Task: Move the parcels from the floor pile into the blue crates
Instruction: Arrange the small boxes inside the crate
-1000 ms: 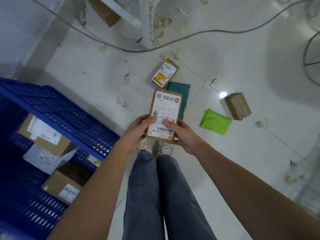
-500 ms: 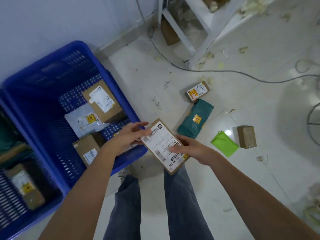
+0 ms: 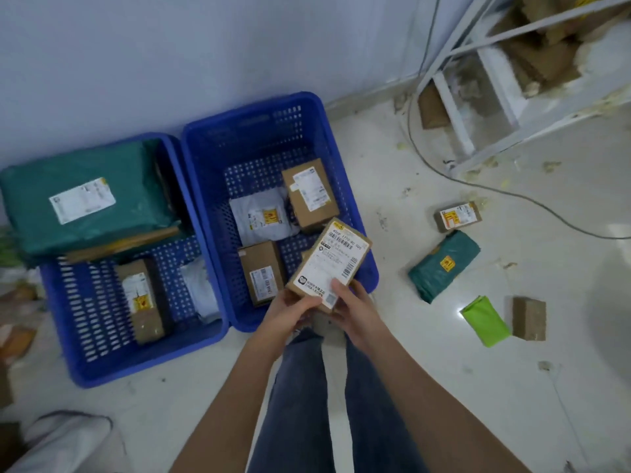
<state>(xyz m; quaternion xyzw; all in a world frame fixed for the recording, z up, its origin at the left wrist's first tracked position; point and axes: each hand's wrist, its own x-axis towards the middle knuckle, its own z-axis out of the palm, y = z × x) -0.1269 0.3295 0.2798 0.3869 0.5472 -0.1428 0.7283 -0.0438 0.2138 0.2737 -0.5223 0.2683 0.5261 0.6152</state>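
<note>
the left blue crate [image 3: 102, 363] is carrying a big green mailer [image 3: 85, 199] and a brown box [image 3: 143, 302]. the right blue crate [image 3: 201, 186] is holding two boxes and a white bag [image 3: 259, 216]. both hands, left hand [image 3: 290, 310] and right hand [image 3: 355, 307], are closing on the labelled parcel [image 3: 329, 264], hovering over the right crate's near corner. best lowering it flat into the free gap, then loosening the fingers.
</note>
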